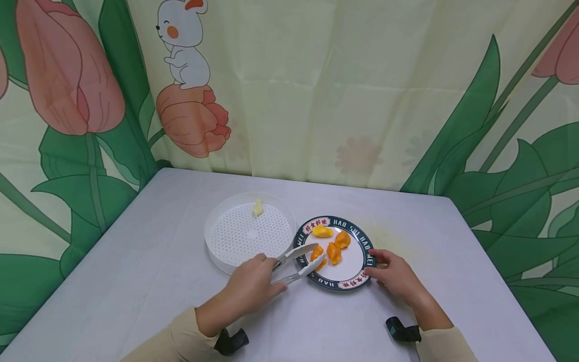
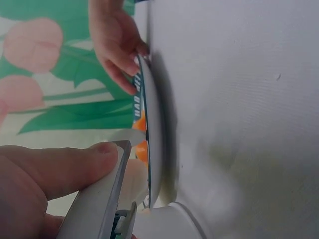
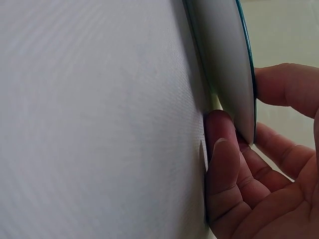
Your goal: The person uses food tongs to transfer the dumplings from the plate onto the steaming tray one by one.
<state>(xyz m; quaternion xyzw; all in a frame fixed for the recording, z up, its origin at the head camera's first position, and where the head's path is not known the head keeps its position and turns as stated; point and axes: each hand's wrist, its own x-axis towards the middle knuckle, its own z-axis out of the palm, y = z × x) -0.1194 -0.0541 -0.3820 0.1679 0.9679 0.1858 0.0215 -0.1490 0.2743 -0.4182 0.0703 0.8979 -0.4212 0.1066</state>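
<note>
My left hand (image 1: pixel 253 284) grips a pair of tongs (image 1: pixel 296 274), their two arms spread over the left part of the plate. Between the tong tips lies a soft-looking orange piece (image 1: pixel 317 251). The plate (image 1: pixel 348 284) is white with a dark lettered rim, and several orange and yellow pieces (image 1: pixel 334 252) lie on it. At the plate's right edge my right hand (image 1: pixel 398 276) pinches the rim. In the right wrist view, fingers (image 3: pixel 224 169) reach under the plate's edge and another finger presses the rim from above.
Left of the plate stands a round white tray (image 1: pixel 212 251) with a perforated base, holding one pale yellow piece (image 1: pixel 258 207). Its right side sits against the plate. A white cloth (image 1: pixel 135 281) covers the table, and a printed curtain (image 1: pixel 289 90) hangs behind.
</note>
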